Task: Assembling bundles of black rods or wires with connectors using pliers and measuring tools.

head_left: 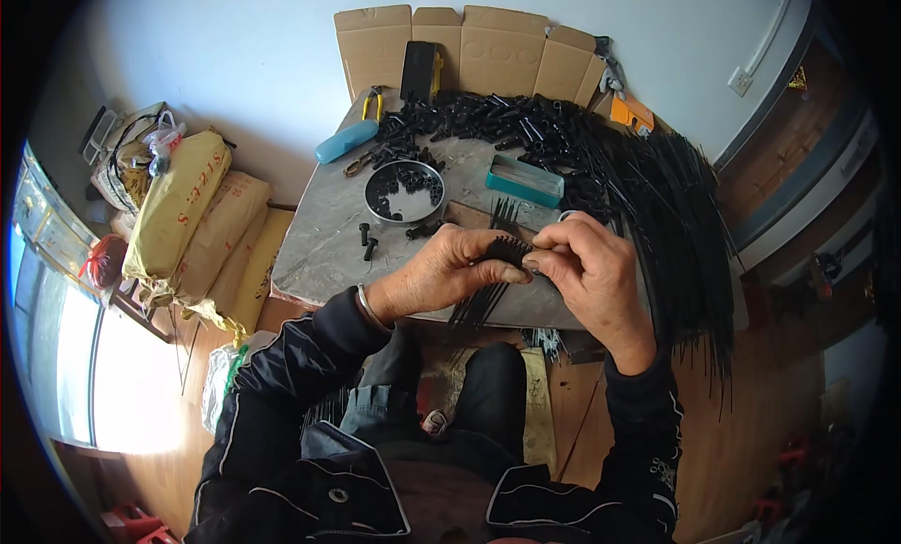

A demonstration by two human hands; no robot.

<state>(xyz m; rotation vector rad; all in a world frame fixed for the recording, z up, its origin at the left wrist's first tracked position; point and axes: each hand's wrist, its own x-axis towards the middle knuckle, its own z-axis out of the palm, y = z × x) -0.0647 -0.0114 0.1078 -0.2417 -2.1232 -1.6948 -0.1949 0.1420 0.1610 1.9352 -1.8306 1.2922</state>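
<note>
Above the near edge of the table, my left hand (449, 270) is closed, with thumb and fingers pinching a row of thin black rods (479, 302). The rods lie side by side, their row looking like comb teeth at the fingertips, and they stick out above and below the hand. My right hand (593, 279) is closed too, its thumb and forefinger pinched together at the right end of that row. What lies between those right fingertips is too small to make out. Behind the hands stands a round metal bowl (383, 212) with small black parts in it.
On the grey table (314, 234), a heap of black tubular pieces (497, 122) stretches along the back. Long black strands (680, 225) hang over its right side. A teal tin (526, 181), a blue case (346, 141) and yellow-handled pliers (374, 103) lie around. Sacks (178, 206) are piled left.
</note>
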